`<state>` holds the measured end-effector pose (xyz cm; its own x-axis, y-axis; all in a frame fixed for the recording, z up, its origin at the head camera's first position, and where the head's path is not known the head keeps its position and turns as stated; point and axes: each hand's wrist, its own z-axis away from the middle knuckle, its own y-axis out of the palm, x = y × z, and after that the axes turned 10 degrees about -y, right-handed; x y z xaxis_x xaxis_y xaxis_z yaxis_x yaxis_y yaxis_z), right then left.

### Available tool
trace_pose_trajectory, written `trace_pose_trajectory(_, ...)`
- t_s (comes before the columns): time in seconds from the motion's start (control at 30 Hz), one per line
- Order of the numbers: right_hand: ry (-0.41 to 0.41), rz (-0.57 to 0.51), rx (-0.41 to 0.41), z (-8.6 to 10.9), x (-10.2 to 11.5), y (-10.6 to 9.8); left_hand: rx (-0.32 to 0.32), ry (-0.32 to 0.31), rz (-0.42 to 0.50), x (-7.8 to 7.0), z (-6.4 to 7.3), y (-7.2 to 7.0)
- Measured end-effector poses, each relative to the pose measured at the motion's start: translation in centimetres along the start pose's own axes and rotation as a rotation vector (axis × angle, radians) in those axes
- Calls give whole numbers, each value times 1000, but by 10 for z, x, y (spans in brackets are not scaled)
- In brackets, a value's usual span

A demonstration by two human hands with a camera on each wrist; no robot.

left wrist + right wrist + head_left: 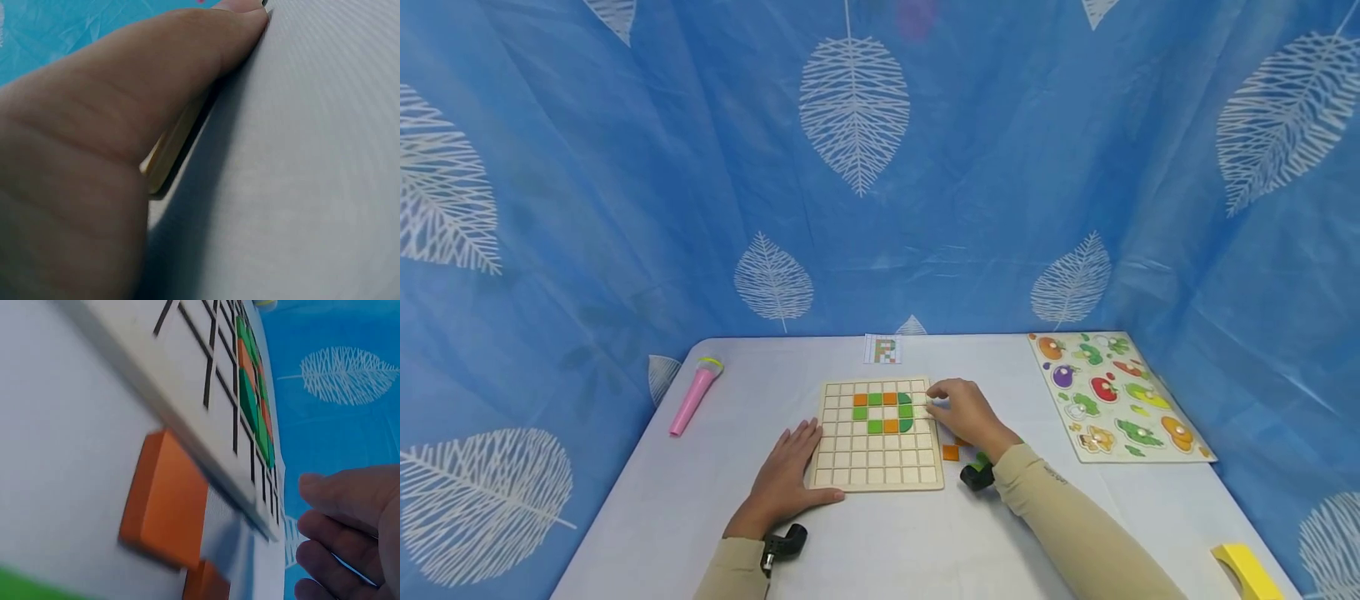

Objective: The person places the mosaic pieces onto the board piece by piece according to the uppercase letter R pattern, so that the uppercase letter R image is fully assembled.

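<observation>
A wooden grid board (842,458) lies on the white table, with orange tiles (860,400) and green tiles (875,427) set in a ring in its upper part. My left hand (786,475) rests at the board's left side, thumb (181,50) along its front edge and fingers along the left edge. Over the board's right edge hovers my right hand (966,410), with its fingers (331,531) loosely bent and nothing visible between them. Below that hand, a loose orange tile (169,500) lies beside the board, close to another orange tile (205,584) and a green one.
A small pattern card (882,349) lies behind the board. To the left is a pink toy microphone (695,397); to the right, a vegetable peg puzzle (1112,400). A yellow arched block (1247,571) sits at the near right. Blue leaf-print curtain (925,250) surrounds the table.
</observation>
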<state>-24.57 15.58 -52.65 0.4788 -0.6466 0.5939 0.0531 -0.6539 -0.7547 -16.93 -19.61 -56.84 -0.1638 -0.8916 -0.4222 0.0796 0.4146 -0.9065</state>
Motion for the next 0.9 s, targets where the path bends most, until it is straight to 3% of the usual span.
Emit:
trace_pose_trajectory(0.3, 26, 7, 57, 11, -14, -14, -2, -5, 9, -1, 0, -2)
trace_pose_trajectory(0.9, 50, -25, 191, 32, -18, -36, 10, -20, -1, 0, -2, -2)
